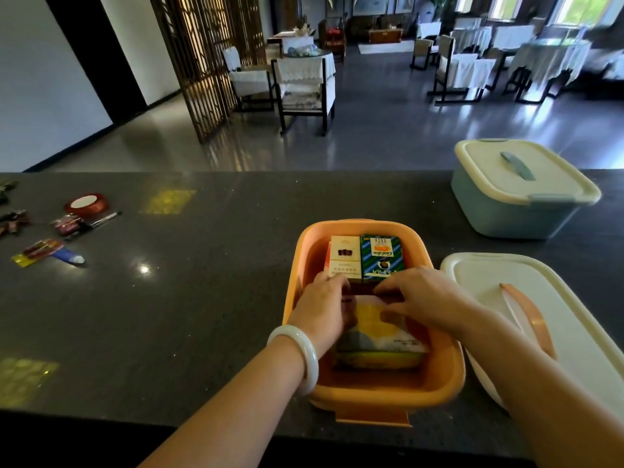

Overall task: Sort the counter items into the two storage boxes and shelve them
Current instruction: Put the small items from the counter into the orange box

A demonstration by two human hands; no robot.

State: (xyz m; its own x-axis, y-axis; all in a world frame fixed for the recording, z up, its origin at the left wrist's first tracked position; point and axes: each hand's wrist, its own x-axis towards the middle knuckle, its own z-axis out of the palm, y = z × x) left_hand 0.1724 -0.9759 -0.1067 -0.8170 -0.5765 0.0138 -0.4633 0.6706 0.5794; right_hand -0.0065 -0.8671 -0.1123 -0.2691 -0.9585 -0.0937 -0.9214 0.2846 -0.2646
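An open orange storage box stands at the counter's near edge. A white-and-gold carton and a green carton lie side by side in its far half. A yellow-and-white packet lies in its near half. Between them sits a dark brown box, mostly hidden by my hands. My left hand, a white bangle on its wrist, curls its fingers over that box's left end. My right hand pinches its right end between fingers and thumb.
The orange box's white lid with an orange handle lies right of it. A blue storage box with its lid on stands at the back right. On the counter's left lie a red ribbon roll, a pen, small packets and a glue tube.
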